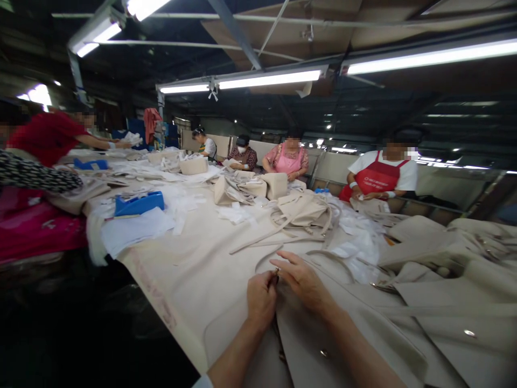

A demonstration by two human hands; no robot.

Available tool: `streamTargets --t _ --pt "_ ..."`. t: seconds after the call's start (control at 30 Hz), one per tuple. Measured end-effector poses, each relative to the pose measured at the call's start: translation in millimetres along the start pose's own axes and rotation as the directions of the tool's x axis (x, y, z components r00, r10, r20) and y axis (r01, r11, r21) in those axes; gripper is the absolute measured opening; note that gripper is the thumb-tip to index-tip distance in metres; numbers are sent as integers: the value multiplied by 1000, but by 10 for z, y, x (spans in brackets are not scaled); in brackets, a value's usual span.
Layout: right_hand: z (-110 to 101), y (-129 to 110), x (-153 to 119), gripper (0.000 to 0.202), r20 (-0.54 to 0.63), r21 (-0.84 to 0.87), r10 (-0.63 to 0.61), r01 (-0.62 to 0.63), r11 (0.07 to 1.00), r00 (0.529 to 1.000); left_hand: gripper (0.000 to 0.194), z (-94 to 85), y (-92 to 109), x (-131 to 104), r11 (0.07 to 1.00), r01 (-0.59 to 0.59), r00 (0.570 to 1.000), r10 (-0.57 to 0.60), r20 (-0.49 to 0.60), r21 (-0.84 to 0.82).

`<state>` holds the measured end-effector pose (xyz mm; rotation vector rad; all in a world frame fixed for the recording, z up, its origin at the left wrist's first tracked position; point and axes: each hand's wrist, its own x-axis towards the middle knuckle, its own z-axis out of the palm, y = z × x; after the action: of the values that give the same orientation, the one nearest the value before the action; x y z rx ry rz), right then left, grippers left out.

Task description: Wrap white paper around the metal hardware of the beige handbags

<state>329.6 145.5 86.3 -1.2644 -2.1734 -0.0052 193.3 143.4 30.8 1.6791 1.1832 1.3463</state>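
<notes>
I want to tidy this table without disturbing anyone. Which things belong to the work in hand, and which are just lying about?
In hand:
- small metal piece, at the left hand's fingertips, right hand beside it
- beige panel beneath them

Apparently lying about:
- blue dispenser
- white sheets
- strapped bag

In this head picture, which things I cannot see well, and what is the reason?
Head view:
- Small metal piece: partly covered by the fingers of the left hand and right hand; its shape is unclear.
- Lettering on the red apron: too small and blurred.
- Person in the black-and-white sleeve: cut off by the left edge.
- Floor under the table: lost in darkness.
</notes>
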Motion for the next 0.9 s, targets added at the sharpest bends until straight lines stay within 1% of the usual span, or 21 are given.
streamTargets --t 0.1,0.17,0.2,0.27,0.3,0.4,0.47,0.5,0.57,0.6,0.63,0.7,0.77,0.83,0.87,0.9 --pt "-119 -63 118 28 172 -221 -48 86 971 984 25 -22 -7 13 1000 -2 1000 2 31 -16" --pt "-142 -94 163 26 240 -293 -86 157 943 967 25 -36 -23 23 998 10 999 -7 52 -55" --pt "-140 -99 169 26 253 -317 -104 184 930 962 25 -40 -32 30 997 21 998 -16 63 -80" --pt "-125 -91 148 25 248 -366 -116 204 908 962 24 -42 -49 46 990 52 996 -41 84 -134" --pt "-115 -81 125 24 229 -389 -106 191 901 968 24 -38 -56 57 985 70 994 -56 94 -160" --pt "-92 -58 32 20 133 -429 -25 80 900 991 24 -2 -80 90 963 126 987 -99 123 -236" --pt "-84 -60 -20 18 110 -447 14 37 894 994 24 35 -104 108 939 171 979 -129 155 -300" --pt "-85 -64 -36 18 129 -467 12 50 883 992 25 51 -120 114 920 200 973 -147 175 -336" --pt "-113 -73 -40 19 204 -510 -11 116 853 979 28 72 -156 119 873 262 958 -185 218 -410" --pt "-146 -78 -31 20 236 -509 -7 130 851 972 30 74 -175 118 848 290 951 -202 235 -444" --pt "-194 -89 -18 21 255 -492 12 119 862 967 33 69 -192 114 823 312 945 -215 248 -475" --pt "-334 -141 -10 22 257 -426 65 53 903 964 35 46 -220 102 783 337 938 -231 260 -522" --pt "-497 -255 -90 22 252 -258 91 -23 966 963 35 16 -236 88 759 343 937 -235 259 -554" --pt "-618 -417 -315 27 324 -4 112 -117 993 939 33 -6 -236 80 747 338 939 -233 252 -572" --pt "-643 -503 -482 30 356 122 146 -201 972 923 33 -12 -230 80 747 333 941 -229 248 -575" --pt "-642 -584 -676 32 358 227 194 -286 931 913 32 -17 -219 84 750 328 943 -225 244 -574"
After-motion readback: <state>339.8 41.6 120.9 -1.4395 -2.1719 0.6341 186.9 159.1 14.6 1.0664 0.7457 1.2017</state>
